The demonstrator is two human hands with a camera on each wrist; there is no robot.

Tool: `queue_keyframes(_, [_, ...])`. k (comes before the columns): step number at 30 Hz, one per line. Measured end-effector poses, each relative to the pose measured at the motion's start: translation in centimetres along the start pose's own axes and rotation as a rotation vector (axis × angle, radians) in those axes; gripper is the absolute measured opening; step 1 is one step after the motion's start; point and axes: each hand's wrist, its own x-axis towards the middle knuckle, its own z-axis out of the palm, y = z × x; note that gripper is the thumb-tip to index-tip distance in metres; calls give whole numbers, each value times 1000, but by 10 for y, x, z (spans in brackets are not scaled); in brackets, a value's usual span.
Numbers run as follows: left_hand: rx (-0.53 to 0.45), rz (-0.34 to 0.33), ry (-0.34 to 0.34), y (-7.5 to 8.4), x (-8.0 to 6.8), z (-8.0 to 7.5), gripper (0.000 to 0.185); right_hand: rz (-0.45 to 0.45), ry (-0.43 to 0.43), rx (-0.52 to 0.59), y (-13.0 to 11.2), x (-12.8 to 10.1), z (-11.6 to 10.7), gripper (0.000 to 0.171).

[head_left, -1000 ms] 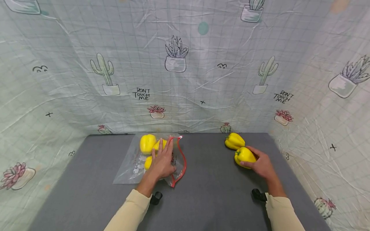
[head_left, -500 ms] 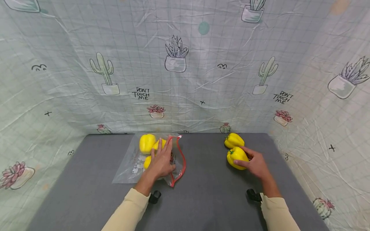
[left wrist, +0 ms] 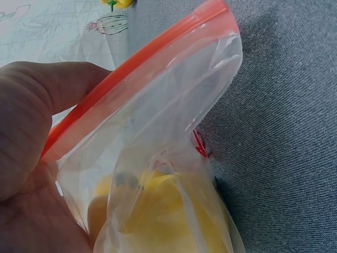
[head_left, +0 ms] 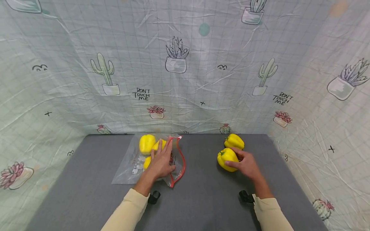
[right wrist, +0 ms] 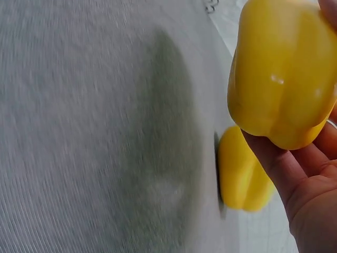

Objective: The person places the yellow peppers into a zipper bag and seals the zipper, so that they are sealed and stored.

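Observation:
A clear plastic zip bag (head_left: 124, 173) with a red rim lies on the left of the grey table, several yellow bell peppers (head_left: 147, 144) inside. My left hand (head_left: 160, 163) rests on top of it, fingers straight and spread, near the gaping mouth. The thumb passes behind the red zip strip (left wrist: 131, 63) in the left wrist view. My right hand (head_left: 248, 164) grips another yellow bell pepper (head_left: 226, 158) from its right side; the right wrist view shows this pepper (right wrist: 284, 68) raised above the table. Behind it sits one more pepper (head_left: 234, 141).
The grey tabletop (head_left: 199, 179) extends between the bag and the right-hand peppers. A patterned cloth (head_left: 190, 86) with cactus prints hangs behind the table and at both sides.
My right hand has moved left, carrying the bell pepper away from the right side of the table. My left hand and the bag have hardly moved.

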Motion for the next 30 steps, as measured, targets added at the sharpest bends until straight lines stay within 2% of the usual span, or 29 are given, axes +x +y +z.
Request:
queue_keyframes(15, [5,9,-9,-1,-1,0,121,-54,-68,82,-15,6,27,65])
queue_keyframes(30, [14,7,-11,-1,1,-2,124,-57,-122,148,-31,12,51,63])
